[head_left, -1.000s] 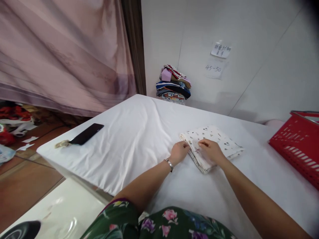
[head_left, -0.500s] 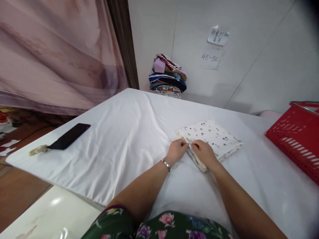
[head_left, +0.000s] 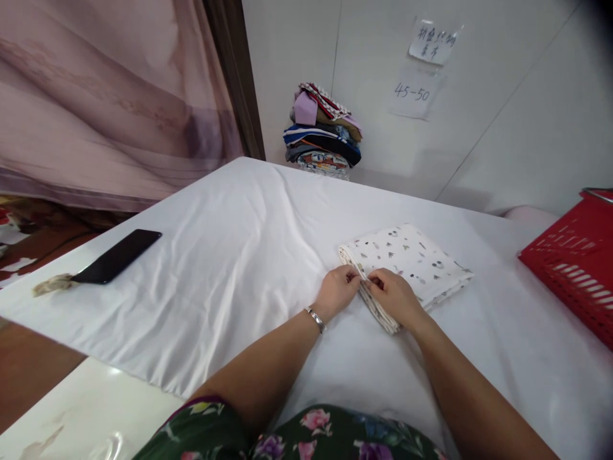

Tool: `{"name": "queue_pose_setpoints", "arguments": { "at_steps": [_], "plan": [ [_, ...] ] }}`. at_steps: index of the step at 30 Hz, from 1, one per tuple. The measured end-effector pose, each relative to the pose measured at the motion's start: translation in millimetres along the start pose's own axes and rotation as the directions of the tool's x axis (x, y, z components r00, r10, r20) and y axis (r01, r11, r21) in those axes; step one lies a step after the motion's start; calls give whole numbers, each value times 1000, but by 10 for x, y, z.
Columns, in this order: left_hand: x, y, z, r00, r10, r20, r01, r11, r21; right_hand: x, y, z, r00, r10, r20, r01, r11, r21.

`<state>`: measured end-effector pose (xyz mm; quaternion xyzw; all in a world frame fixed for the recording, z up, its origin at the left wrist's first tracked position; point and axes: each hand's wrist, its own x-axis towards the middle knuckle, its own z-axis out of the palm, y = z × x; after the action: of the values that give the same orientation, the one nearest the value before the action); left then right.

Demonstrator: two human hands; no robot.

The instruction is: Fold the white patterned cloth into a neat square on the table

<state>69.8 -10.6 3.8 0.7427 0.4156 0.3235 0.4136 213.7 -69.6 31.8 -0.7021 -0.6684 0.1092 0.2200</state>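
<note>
Broadly, a surface (head_left: pixel 230 249) covered with a white, slightly creased sheet is spread beneath and all around the hands. A pink curtain (head_left: pixel 96 96) is seen far to the left of them, hanging beyond the surface's far left edge. A red plastic basket (head_left: pixel 572 255) is set on the surface well to the right of the right hand, cut off by the picture's border. A stack of folded clothes (head_left: pixel 323 131) in mixed colours is piled against the white wall, well beyond both hands.

A folded cloth (head_left: pixel 412 259), white with small dark prints, is laid flat on the surface directly under and just beyond the hands. Its near left edge, where the layers show as thin stripes, is turned toward the person. The left hand (head_left: pixel 338 291) is closed at that edge, thumb and fingertips pinched together on the layers. The right hand (head_left: pixel 395 297) is placed just beside it, almost touching, its fingers likewise curled shut on the same edge and its heel resting on the cloth.

A black phone (head_left: pixel 117 255) is laid face up far to the left of the left hand, near the surface's edge, with a small tan tassel (head_left: pixel 50 284) at its near end. Two paper notes (head_left: pixel 416 92) are stuck on the wall beyond the hands. A thin silver bracelet (head_left: pixel 316 318) is worn on the left wrist.
</note>
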Motion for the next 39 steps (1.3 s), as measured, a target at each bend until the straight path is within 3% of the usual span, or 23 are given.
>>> {"name": "queue_pose_setpoints", "arguments": {
  "at_steps": [4,8,13,22,30,39],
  "plan": [
    [-9,43,-30,999,-38,27,36,998,43,0,24,-21,997,-2,-71,8,997,82],
    [-19,35,-31,999,-3,35,0,998,69,-20,12,-43,990,13,-138,4,992,123],
    [-25,7,-22,999,26,47,-30,995,93,-49,-38,-3,998,-27,-54,25,999,-31],
    [-28,-6,-9,998,48,43,-53,991,121,-57,-26,78,996,-43,-82,29,985,-172],
    [-38,26,-4,1000,6,27,-12,981,195,-58,-1,45,993,-20,-118,18,1000,-22],
    [-38,28,2,999,1,33,-8,978,208,-47,-32,55,997,-36,-65,27,991,-134]
  ]
}}
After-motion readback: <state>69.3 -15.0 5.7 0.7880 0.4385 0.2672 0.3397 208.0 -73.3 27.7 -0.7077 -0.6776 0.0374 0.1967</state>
